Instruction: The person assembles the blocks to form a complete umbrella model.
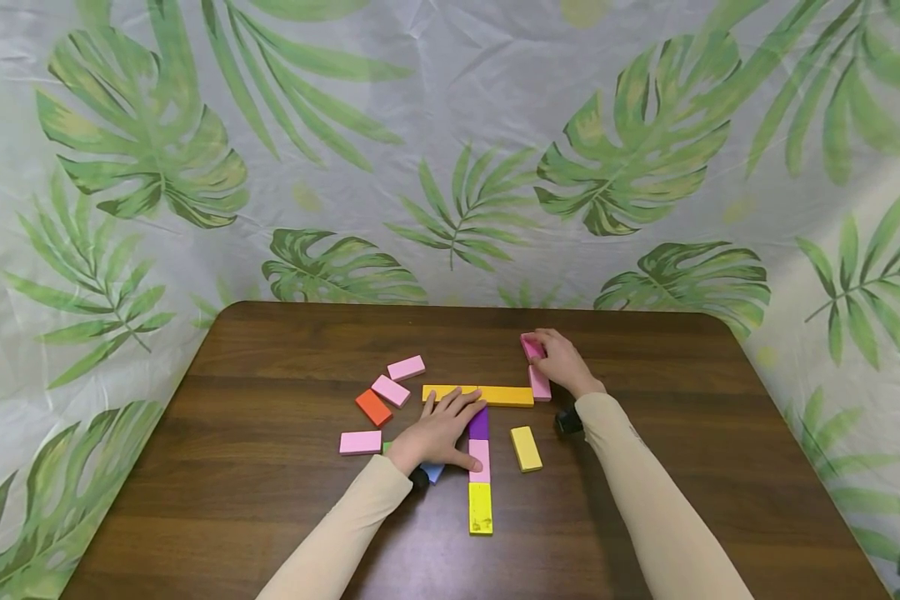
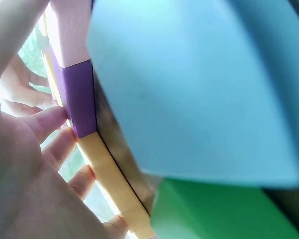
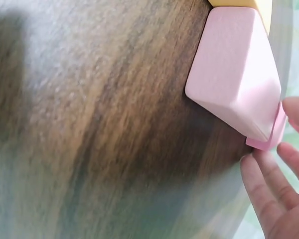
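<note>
Two orange blocks lie end to end, and a purple block, a light pink block and a bright yellow block run toward me from their middle. My left hand spreads over this junction, fingertips along the orange row and thumb at the light pink block. At the row's right end stands a pink block. Just beyond it, my right hand pinches a deeper pink block between thumb and fingers, end to end with the nearer one.
A pale yellow block lies right of the column. Left of my left hand are several pink blocks and a red-orange block. A blue block and a green block are partly under that hand. Patterned cloth hangs behind the table.
</note>
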The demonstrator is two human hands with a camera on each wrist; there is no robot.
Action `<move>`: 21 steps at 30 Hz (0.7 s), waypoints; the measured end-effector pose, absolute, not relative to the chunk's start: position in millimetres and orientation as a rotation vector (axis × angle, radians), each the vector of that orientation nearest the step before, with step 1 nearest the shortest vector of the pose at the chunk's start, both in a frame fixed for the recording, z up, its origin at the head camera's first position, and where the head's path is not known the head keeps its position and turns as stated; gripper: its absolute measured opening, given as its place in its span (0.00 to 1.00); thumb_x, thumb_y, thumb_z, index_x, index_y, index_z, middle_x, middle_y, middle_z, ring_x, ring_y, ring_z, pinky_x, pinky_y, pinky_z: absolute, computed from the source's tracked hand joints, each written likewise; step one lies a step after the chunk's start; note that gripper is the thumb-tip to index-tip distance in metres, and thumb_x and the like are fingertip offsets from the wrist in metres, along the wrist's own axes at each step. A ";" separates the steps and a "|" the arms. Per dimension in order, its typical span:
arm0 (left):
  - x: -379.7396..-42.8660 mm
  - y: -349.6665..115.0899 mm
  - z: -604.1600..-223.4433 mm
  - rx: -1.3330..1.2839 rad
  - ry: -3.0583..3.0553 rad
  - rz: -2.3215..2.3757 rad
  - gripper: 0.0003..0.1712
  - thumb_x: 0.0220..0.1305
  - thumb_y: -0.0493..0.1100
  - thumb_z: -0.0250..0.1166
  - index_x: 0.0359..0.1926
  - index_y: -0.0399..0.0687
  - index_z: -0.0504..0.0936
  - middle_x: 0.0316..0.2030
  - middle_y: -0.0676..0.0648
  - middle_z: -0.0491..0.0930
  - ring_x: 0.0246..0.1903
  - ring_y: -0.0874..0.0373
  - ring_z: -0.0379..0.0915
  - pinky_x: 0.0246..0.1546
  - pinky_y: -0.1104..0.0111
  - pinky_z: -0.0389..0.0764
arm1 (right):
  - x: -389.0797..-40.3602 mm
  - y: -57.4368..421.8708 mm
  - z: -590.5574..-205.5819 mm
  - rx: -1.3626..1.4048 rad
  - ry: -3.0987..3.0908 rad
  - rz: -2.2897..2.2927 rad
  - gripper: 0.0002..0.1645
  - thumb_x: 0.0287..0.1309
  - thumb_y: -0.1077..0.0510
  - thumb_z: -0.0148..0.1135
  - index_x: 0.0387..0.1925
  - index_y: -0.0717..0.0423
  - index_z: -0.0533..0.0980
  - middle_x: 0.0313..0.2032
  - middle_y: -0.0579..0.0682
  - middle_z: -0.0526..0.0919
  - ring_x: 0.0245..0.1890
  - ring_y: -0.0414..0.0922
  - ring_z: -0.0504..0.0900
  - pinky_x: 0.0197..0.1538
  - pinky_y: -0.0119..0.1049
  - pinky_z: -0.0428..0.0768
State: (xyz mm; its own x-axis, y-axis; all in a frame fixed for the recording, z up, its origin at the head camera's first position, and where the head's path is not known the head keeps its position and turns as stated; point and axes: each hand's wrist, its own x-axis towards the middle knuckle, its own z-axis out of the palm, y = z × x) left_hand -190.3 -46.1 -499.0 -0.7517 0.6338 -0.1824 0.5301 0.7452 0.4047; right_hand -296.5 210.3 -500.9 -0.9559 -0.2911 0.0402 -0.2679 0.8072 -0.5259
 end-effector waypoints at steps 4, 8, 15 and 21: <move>-189.8 -46.4 -499.3 0.907 2.637 0.476 0.56 0.50 0.64 0.70 0.74 0.49 0.55 0.73 0.49 0.49 0.72 0.47 0.38 0.66 0.42 0.38 | -292.7 211.4 -499.9 -0.500 2.950 -0.838 0.26 0.56 0.69 0.53 0.59 0.67 0.73 0.62 0.68 0.67 0.61 0.63 0.66 0.62 0.56 0.64; -189.8 -46.9 -500.3 0.911 2.638 0.476 0.56 0.51 0.64 0.70 0.74 0.49 0.55 0.73 0.49 0.49 0.72 0.47 0.37 0.66 0.42 0.38 | -289.3 211.7 -498.7 -0.520 2.934 -0.832 0.28 0.53 0.72 0.48 0.58 0.69 0.73 0.62 0.67 0.66 0.62 0.64 0.65 0.60 0.54 0.67; -189.8 -47.0 -500.7 0.920 2.631 0.493 0.56 0.51 0.63 0.70 0.74 0.48 0.55 0.73 0.48 0.49 0.72 0.46 0.37 0.66 0.42 0.38 | -287.4 211.8 -499.4 -0.504 2.878 -0.831 0.31 0.50 0.74 0.47 0.58 0.66 0.74 0.65 0.66 0.63 0.63 0.63 0.64 0.54 0.50 0.72; -190.1 -47.3 -500.9 0.919 2.628 0.495 0.56 0.51 0.63 0.70 0.74 0.49 0.54 0.73 0.48 0.48 0.72 0.46 0.37 0.66 0.42 0.37 | -285.6 212.4 -500.5 -0.552 2.884 -0.852 0.31 0.50 0.75 0.46 0.59 0.67 0.73 0.64 0.66 0.64 0.63 0.63 0.64 0.55 0.51 0.71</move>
State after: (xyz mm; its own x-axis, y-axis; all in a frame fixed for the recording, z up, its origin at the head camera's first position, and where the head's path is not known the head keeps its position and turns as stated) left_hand -190.1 -47.3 -500.9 -0.7451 0.6434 -0.1758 0.5353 0.7341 0.4178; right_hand -285.6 212.4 -500.5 -0.9314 -0.3634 0.0207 -0.3163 0.7799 -0.5401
